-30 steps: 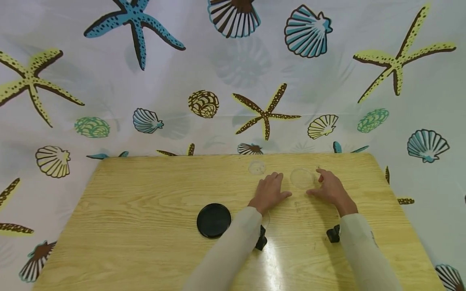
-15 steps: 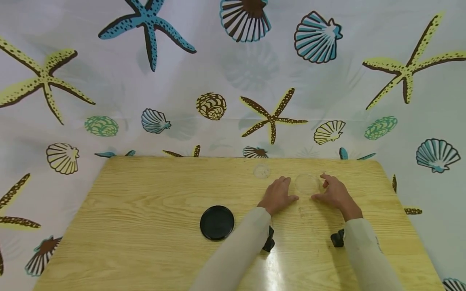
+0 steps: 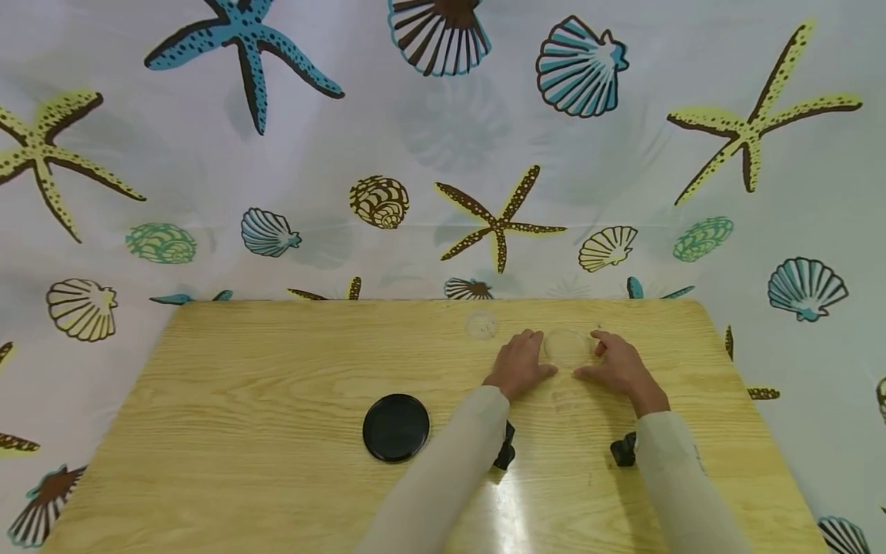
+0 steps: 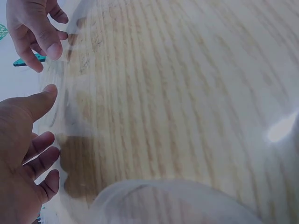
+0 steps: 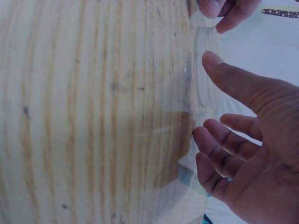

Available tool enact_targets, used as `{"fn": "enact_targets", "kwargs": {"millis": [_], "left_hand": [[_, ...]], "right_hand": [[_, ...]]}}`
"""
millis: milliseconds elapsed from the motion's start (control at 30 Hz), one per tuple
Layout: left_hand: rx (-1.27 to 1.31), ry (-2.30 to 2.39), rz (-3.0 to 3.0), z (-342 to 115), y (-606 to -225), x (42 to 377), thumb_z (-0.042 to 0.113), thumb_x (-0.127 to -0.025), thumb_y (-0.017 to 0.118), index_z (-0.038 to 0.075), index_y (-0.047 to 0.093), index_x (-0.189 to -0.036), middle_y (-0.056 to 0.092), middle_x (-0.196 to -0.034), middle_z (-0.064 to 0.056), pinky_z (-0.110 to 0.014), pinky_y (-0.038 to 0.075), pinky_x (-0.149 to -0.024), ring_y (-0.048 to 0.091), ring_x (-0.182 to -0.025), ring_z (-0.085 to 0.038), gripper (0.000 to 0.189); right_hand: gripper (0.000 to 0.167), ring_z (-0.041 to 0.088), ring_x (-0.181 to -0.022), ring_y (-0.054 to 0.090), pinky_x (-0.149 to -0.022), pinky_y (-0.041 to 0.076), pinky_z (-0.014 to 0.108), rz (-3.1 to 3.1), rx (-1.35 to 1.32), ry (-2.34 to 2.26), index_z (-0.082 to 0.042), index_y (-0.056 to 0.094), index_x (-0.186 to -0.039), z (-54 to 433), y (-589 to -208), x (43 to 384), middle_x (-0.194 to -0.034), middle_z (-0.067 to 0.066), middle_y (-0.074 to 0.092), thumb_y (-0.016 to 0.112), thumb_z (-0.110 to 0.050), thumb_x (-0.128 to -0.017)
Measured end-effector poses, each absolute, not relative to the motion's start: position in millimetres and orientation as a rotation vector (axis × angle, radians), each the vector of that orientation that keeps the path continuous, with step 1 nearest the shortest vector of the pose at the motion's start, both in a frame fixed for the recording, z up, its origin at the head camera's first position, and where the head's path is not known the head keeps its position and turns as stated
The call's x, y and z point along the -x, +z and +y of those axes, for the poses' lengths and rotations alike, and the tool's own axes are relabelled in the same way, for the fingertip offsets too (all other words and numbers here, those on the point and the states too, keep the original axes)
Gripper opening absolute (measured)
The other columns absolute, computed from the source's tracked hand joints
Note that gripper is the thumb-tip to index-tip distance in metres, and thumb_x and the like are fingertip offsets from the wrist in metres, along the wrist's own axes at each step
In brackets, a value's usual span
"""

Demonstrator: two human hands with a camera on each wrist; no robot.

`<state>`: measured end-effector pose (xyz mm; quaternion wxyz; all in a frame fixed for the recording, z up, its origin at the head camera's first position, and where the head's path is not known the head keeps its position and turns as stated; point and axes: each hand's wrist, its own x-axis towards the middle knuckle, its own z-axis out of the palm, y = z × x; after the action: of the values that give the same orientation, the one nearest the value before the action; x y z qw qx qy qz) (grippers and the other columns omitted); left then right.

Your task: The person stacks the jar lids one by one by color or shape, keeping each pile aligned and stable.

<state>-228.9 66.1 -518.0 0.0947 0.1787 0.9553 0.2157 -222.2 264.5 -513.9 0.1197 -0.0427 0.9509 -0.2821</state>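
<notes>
"So, where was the big clear dish (image 3: 567,350)?"

"It lay on the wooden bench (image 3: 242,362), near the back and a bit to the right. It sat between the two hands."

"How was the left hand (image 3: 519,364)?"

"It was at the left side of the dish. Its fingers were a little bent and a bit apart, and the thumb stuck out away from them."

"And the right hand (image 3: 618,372)?"

"That one was at the right side. Its fingers were softly bent and spread too. The two thumbs pointed at each other by the front of the dish, close but apart."

"Did the hands touch the dish?"

"I couldn't tell. The fingertips were right by its edge."

"What else was on the bench?"

"A small clear dish (image 3: 481,325) lay at the back, left of the big one. A round black plate (image 3: 396,428) lay nearer the front, just beside the pale left sleeve (image 3: 443,469). The left wrist view showed a clear curved rim (image 4: 114,196) down low, but I couldn't tell what it was part of."

"What about the wrists?"

"A little black block (image 3: 505,448) was by the left wrist, and another black block (image 3: 624,450) was by the right one."

"And behind the bench?"

"A white cloth (image 3: 311,169) hung there, with shells on it, a big blue starfish (image 3: 245,38) up high and a brown starfish (image 3: 497,223) lower down."
</notes>
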Motion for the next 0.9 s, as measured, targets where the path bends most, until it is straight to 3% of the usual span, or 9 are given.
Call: {"fn": "enact_targets", "kwargs": {"millis": [333,600,900], "left_hand": [[-0.518,0.616,2.858,68.0,-530.1,235.0,0.042,-0.087,0.066,0.006,0.047,-0.137,0.054,-0.131,-0.009,-0.04,0.047,-0.095,0.056,-0.117,-0.024,0.065],[-0.55,0.526,2.927,71.0,-533.6,236.8,0.045,-0.086,0.067,0.008,0.055,-0.125,0.059,-0.117,-0.005,-0.038,0.05,-0.086,0.06,-0.103,-0.02,0.055],[-0.553,0.499,2.92,75.7,-531.0,237.1,0.045,-0.087,0.065,0.009,0.056,-0.123,0.06,-0.113,-0.003,-0.037,0.049,-0.086,0.06,-0.101,-0.019,0.052]], "right_hand": [[0.075,0.029,-0.09,0.051,-0.087,0.043,0.047,2.78,0.137,-0.81,0.008,0.041,-0.136,259.5,-514.2,223.7,-0.102,0.018,0.056,0.076,-0.028,-0.081],[0.075,0.031,-0.092,0.052,-0.089,0.043,0.048,2.778,0.112,-0.789,0.007,0.041,-0.137,257.9,-516.8,225.8,-0.106,0.02,0.056,0.075,-0.031,-0.081],[0.075,0.03,-0.093,0.051,-0.089,0.043,0.048,2.779,0.096,-0.775,0.006,0.04,-0.139,260.0,-518.7,224.6,-0.107,0.02,0.055,0.073,-0.032,-0.084]]}}
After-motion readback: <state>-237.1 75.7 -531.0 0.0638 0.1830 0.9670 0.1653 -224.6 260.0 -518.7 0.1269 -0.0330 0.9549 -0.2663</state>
